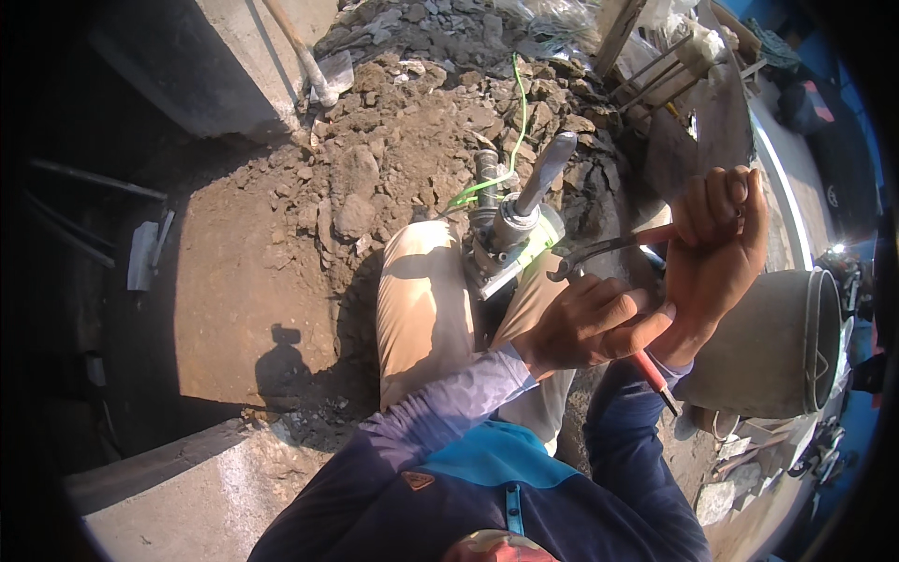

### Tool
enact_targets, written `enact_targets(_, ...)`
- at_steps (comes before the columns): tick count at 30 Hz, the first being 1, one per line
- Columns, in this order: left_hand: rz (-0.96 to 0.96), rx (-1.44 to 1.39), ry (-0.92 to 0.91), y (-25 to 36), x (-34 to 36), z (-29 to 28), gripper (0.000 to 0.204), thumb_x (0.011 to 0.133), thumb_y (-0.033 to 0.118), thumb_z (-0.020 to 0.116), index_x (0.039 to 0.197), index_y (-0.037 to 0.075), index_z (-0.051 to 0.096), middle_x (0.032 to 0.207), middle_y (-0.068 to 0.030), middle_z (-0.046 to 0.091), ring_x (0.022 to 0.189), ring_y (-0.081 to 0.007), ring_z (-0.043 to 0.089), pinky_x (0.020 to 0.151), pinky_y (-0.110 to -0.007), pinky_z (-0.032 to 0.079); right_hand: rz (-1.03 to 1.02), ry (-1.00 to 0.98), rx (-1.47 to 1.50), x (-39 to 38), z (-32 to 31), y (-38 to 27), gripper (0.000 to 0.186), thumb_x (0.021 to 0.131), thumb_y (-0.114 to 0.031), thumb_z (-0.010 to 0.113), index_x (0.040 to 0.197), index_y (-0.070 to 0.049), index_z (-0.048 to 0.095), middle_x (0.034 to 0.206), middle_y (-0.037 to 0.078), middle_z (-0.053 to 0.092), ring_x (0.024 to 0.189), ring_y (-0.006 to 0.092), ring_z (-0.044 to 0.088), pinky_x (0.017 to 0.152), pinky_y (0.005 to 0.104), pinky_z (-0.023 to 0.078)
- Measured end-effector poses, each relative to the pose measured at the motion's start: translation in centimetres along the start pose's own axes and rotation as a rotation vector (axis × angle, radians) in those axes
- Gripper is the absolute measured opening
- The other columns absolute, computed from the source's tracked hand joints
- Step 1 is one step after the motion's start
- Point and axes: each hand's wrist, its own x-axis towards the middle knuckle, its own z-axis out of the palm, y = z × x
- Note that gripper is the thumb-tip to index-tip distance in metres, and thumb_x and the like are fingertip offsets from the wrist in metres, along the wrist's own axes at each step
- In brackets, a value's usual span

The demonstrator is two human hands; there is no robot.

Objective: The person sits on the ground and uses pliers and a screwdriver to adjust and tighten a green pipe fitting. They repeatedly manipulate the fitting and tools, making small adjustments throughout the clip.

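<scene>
My left hand (595, 323) is closed around a red-handled screwdriver (651, 375) angled downward. My right hand (712, 229), just above and to its right, grips a dark metal tool with a curved jaw (585, 255) and a red grip, resembling pliers or a wrench. The two hands are close, and the left partly overlaps the right wrist. Between my tan-trousered knees stands a power tool (510, 229) with an upright steel bit (548, 173), a ribbed side grip and a green body. A thin green cord (518, 112) runs from it over the rubble.
Broken stones and soil (375, 140) lie ahead. A long-handled tool (309, 66) leans by a concrete block (225, 75) at upper left. A dark drop borders the dirt ledge (225, 290). A grey bucket (758, 356) is at my right; wooden boards (721, 103) stand behind it.
</scene>
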Motion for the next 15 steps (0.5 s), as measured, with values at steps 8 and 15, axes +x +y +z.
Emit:
enact_targets(8, -0.12, -0.109, 0.04, -3.4, -0.3, 0.4, 0.061, 0.087, 0.012, 0.085, 0.142, 0.016, 0.059, 0.122, -0.0076, 0.068, 0.1, -0.0287, 0.069, 0.089, -0.044, 0.057, 0.156, -0.254, -0.082, 4.2, 2.3, 2.9, 0.031, 0.113, -0.03, 0.055, 0.089, -0.011, 0.052, 0.065, -0.008, 0.033, 0.055, 0.0066, 0.027, 0.052, 0.0276, 0.025)
enact_targets(15, -0.113, 0.009, 0.106, -4.4, 0.3, -0.1, 0.085, 0.067, 0.033, 0.096, 0.141, 0.01, 0.06, 0.117, -0.0102, 0.066, 0.096, -0.0315, 0.069, 0.079, -0.045, 0.055, 0.217, -0.331, -0.139, 5.5, 2.6, 5.0, 0.031, 0.113, -0.029, 0.054, 0.088, -0.012, 0.051, 0.068, -0.009, 0.033, 0.057, 0.0057, 0.028, 0.053, 0.0269, 0.026)
